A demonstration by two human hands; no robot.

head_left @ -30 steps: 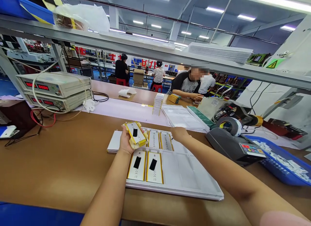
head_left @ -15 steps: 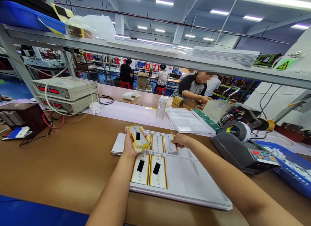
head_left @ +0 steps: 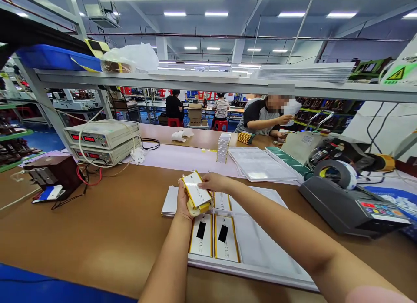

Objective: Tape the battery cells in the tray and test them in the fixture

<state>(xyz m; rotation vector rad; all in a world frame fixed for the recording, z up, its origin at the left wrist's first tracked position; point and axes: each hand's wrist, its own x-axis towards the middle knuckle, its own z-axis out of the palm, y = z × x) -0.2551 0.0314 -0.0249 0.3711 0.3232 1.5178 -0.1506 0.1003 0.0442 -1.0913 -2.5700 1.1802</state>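
My left hand [head_left: 184,202] is wrapped round a cream-yellow holder [head_left: 194,211] with flat pouch battery cells stacked on it. The topmost pouch cell [head_left: 193,191] is silver-white with yellow edges and bears no black tape. With fingers closed at its right edge, my right hand [head_left: 212,182] grips this cell. Below my hands lies a white plastic tray [head_left: 260,246]. In its front row are a left cell [head_left: 200,247] and a right cell [head_left: 225,251], each with a black tape patch. One untaped cell [head_left: 222,202] shows in the back row, partly covered by my right arm.
A grey tape dispenser [head_left: 345,207] stands on the right, near a blue basket [head_left: 387,192]. Two stacked meters [head_left: 104,135] and a dark red clamp device [head_left: 54,177] are on the left. Behind stand a tall cell stack [head_left: 223,148] and white trays [head_left: 260,161]. A co-worker [head_left: 260,118] sits opposite.
My right hand has lifted an untaped cell from the tray's back row and moved left, bringing it over the taped cell on the holder. The camera view has tilted up and shifted left.
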